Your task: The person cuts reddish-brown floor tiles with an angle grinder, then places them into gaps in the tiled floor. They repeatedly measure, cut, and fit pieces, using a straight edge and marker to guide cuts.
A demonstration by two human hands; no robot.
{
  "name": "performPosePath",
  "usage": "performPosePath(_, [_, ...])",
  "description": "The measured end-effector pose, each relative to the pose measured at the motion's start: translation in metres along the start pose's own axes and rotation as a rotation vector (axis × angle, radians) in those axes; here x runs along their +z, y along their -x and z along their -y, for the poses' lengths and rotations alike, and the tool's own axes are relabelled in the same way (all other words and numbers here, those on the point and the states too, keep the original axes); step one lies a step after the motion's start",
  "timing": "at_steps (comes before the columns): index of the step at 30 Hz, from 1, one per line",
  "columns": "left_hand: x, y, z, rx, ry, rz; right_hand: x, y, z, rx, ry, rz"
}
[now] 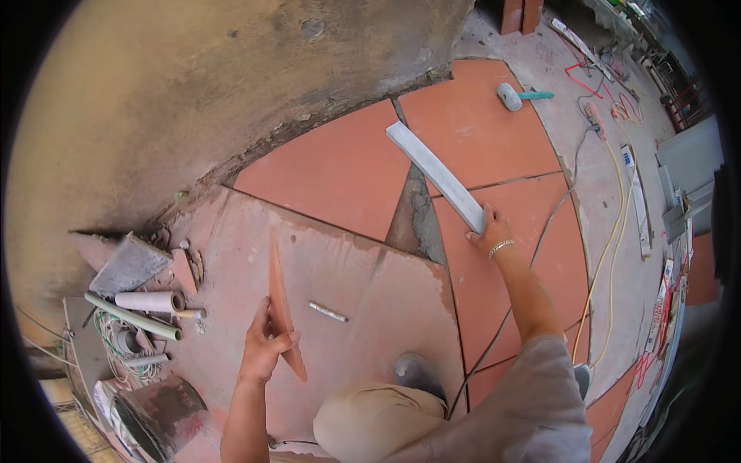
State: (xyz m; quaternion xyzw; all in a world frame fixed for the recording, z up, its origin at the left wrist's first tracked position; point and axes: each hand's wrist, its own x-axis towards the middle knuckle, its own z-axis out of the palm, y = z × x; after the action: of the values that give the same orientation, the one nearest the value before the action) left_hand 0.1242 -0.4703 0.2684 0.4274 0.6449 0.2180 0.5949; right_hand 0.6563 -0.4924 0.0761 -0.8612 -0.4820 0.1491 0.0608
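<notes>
Tile sliver edge-up beside bare floor

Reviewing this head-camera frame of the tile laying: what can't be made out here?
- Left hand: its palm hides the lower edge of the tile offcut.
- Right hand: covers the near end of the straightedge.
- Bucket: contents are cut off by the dark lens rim.
- Cables: their ends are too small at the bent right rim.
</notes>
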Motion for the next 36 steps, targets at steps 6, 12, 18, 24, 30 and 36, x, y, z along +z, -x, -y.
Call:
performPosePath(6, [0.029, -0.076, -0.064, -0.062, -0.158, -0.006, 0.008, -0.050, -0.043, 0.039, -0.181, -0.187])
performPosePath(12, [0.062, -0.096, -0.109, 0.095, -0.511, -0.070, 0.000, -0.077, -0.062, 0.062, -0.015, -0.261])
performPosePath(18, [0.121, -0.131, -0.111, 0.173, -0.719, -0.049, 0.018, -0.076, -0.061, 0.078, 0.036, -0.334])
performPosePath(24, [0.204, -0.167, -0.081, 0.089, -0.852, 0.095, 0.014, -0.074, -0.057, 0.103, 0.058, -0.289])
performPosePath(30, [0.283, -0.189, -0.055, 0.090, -0.918, 0.125, 0.006, -0.072, -0.057, 0.122, 0.083, -0.252])
performPosePath(36, [0.322, -0.201, -0.029, 0.081, -0.958, 0.050, 0.007, -0.072, -0.056, 0.100, 0.090, -0.280])
